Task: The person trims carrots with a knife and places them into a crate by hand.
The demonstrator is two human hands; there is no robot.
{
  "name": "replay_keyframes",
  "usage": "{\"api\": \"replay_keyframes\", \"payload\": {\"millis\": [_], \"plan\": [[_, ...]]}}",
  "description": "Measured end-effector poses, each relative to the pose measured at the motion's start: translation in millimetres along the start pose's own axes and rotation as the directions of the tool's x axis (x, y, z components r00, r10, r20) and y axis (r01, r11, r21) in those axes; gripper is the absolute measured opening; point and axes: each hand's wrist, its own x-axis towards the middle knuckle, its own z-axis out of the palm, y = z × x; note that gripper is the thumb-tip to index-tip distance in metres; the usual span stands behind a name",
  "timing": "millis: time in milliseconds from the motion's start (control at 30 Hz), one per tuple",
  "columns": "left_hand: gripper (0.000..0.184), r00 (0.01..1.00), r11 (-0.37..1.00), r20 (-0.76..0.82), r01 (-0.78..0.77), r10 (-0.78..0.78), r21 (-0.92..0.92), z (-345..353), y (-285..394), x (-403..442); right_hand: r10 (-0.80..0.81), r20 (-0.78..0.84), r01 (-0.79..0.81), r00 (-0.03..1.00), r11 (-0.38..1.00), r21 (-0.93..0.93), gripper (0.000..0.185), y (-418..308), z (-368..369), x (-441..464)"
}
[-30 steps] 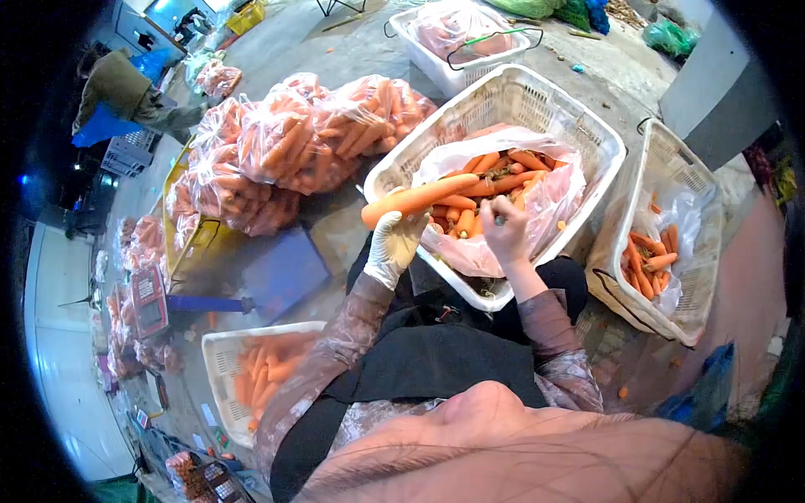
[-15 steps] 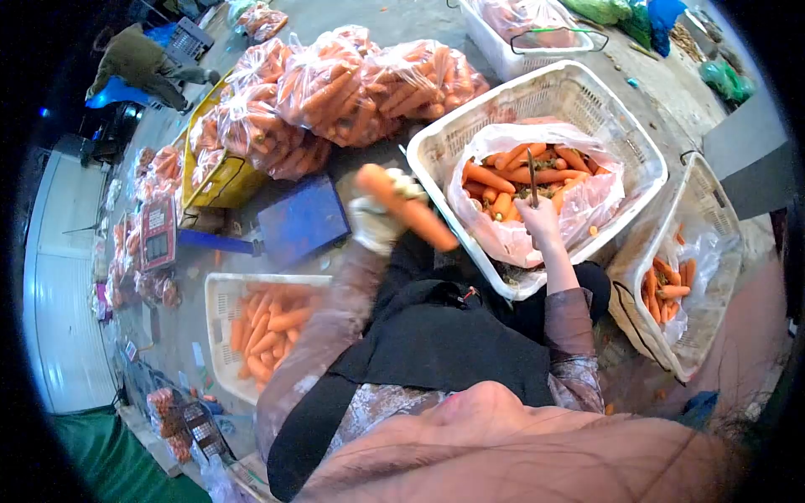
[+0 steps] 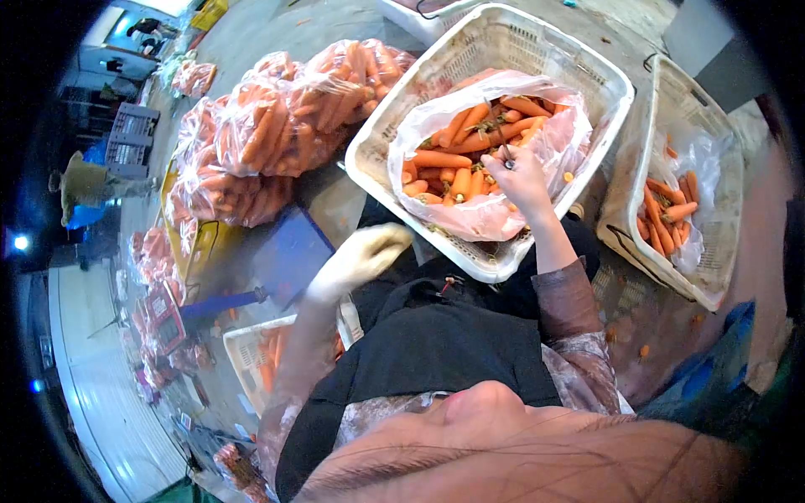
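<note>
My left hand (image 3: pixel 362 258), in a pale glove, is in the air left of the white crate (image 3: pixel 480 267). Its fingers are loosely curved and slightly blurred, and no carrot shows in them. My bare right hand (image 3: pixel 521 178) is closed around a knife (image 3: pixel 499 126) over the open plastic bag (image 3: pixel 579 130) inside that crate. The thin, dark blade points away from me, over the carrots. Loose orange carrots (image 3: pixel 442 159), some with green stem ends, fill the bag.
Tied clear bags of carrots (image 3: pixel 272 126) are piled at the upper left, beside a blue platform scale (image 3: pixel 293 251). A second crate (image 3: pixel 239 344) of carrots stands partly behind my left arm. Another crate (image 3: pixel 713 281) with carrots stands on the right. A person (image 3: pixel 84 180) is far left.
The carrot that my left hand held is gone from it, and the hand has moved nearer the bag. My right hand keeps the knife, now angled lower over the carrots. The view has shifted.
</note>
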Motion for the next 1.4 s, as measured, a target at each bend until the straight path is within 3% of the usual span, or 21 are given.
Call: {"api": "replay_keyframes", "payload": {"millis": [67,133,167,267,367,433,500,533,567,667,700,767,800,867,933,1067,1133,1200,1267,1333,1400], "plan": [[0.02,0.973,0.987,-0.181,-0.122,0.14,0.107,20,0,80,0.017,-0.007,-0.017,1.0,1.0,0.0,0.029,3,-2,0],[0.027,1.0,0.905,0.016,-0.008,0.001,0.425,24,-26,155,0.011,-0.023,-0.012,1.0,1.0,-0.008,0.029,4,-4,0],[0.027,0.979,0.906,-0.023,0.196,-0.202,0.374,32,-53,180,0.009,-0.036,-0.01,0.999,1.0,-0.015,0.028,2,-6,0],[0.029,0.933,0.746,-0.153,0.354,-0.326,0.564,54,-111,218,0.016,-0.096,-0.014,0.995,1.0,0.02,0.027,3,-9,0],[0.034,0.917,0.841,-0.187,0.398,-0.352,0.367,62,-134,222,0.003,-0.113,0.001,0.994,0.999,0.04,0.026,4,-16,2],[0.039,0.906,0.901,-0.101,0.389,-0.412,-0.191,60,-136,216,-0.006,-0.153,0.013,0.988,0.999,0.044,0.026,0,-21,4],[0.044,0.904,0.694,0.034,0.351,-0.426,-0.628,50,-121,208,-0.025,-0.192,0.038,0.981,0.997,0.06,0.027,0,-26,8],[0.051,0.904,0.702,0.131,0.402,-0.408,-0.589,37,-89,206,-0.025,-0.198,0.038,0.98,0.997,0.063,0.027,2,-27,9],[0.047,0.955,0.774,-0.02,0.227,-0.296,-0.591,27,-79,205,-0.003,-0.188,0.02,0.982,0.996,0.091,0.026,2,-28,10],[0.052,0.925,0.55,-0.247,-0.051,-0.289,-0.834,20,-70,186,-0.006,-0.124,0.017,0.992,0.996,0.093,0.027,-2,-25,8],[0.053,0.984,0.322,0.047,0.102,-0.173,-0.941,8,-48,166,-0.031,-0.123,0.031,0.992,1.0,-0.005,0.027,-2,-23,7],[0.051,0.949,0.492,-0.195,-0.05,-0.247,-0.869,19,-29,160,-0.058,-0.07,0.045,0.996,0.983,-0.179,0.022,-8,-20,1],[0.049,0.948,0.535,-0.207,-0.048,-0.241,-0.844,23,-33,154,-0.075,-0.054,0.063,0.996,0.981,-0.182,0.022,-10,-17,-2],[0.046,0.945,0.617,-0.231,-0.043,-0.229,-0.786,29,-41,143,-0.31,0.028,0.278,0.95,0.804,-0.526,0.019,-7,-8,-9],[0.04,0.916,0.364,-0.243,-0.118,-0.318,-0.924,37,6,129,-0.328,0.067,0.309,0.942,0.778,-0.548,0.015,-5,5,-15],[0.044,0.946,0.369,-0.207,-0.105,-0.25,-0.924,46,-38,122,-0.445,0.179,0.453,0.877,0.644,-0.617,0.014,0,23,-19],[0.045,0.935,0.079,-0.095,-0.072,-0.342,-0.994,48,-20,123,-0.461,0.152,0.457,0.874,0.678,-0.576,0.015,-2,27,-19],[0.044,0.918,0.202,-0.118,-0.042,-0.379,-0.978,52,-23,127,-0.397,0.059,0.372,0.916,0.783,-0.499,0.017,-2,23,-15],[0.042,0.994,-0.224,0.111,0.109,0.003,-0.968,51,-44,119,-0.317,-0.024,0.281,0.948,0.872,-0.401,0.019,0,15,-7],[0.042,0.991,-0.294,0.114,0.129,0.066,-0.947,57,-55,118,-0.085,-0.113,0.072,0.99,0.991,-0.114,0.021,-4,1,-2],[0.041,0.975,-0.416,0.097,0.175,0.202,-0.892,63,-64,121,-0.077,-0.115,0.059,0.99,0.987,-0.15,0.021,-10,-6,-2]]}}
